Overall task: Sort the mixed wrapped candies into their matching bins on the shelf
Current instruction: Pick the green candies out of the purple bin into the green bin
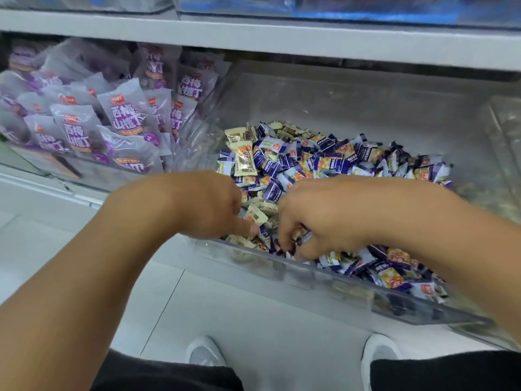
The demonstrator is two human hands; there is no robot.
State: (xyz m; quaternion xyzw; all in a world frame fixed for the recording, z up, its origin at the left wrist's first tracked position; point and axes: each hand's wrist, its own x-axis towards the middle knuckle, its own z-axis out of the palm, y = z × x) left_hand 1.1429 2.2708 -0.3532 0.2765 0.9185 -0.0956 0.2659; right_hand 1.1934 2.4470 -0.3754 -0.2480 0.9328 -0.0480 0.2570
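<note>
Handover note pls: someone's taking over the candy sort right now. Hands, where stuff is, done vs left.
Left hand: in the clear bin, fingers curled down among cream candies; whether it holds one is hidden.
Right hand: in the same bin, pinching a few candies near the front wall.
Bin: mostly blue candies, cream ones scattered along its left side.
Purple packs fill the bin to the left.
Done: cannot tell from this view.
Left: the bin remains mixed; pull out the cream ones and take them to their own bin, not identifiable here.
</note>
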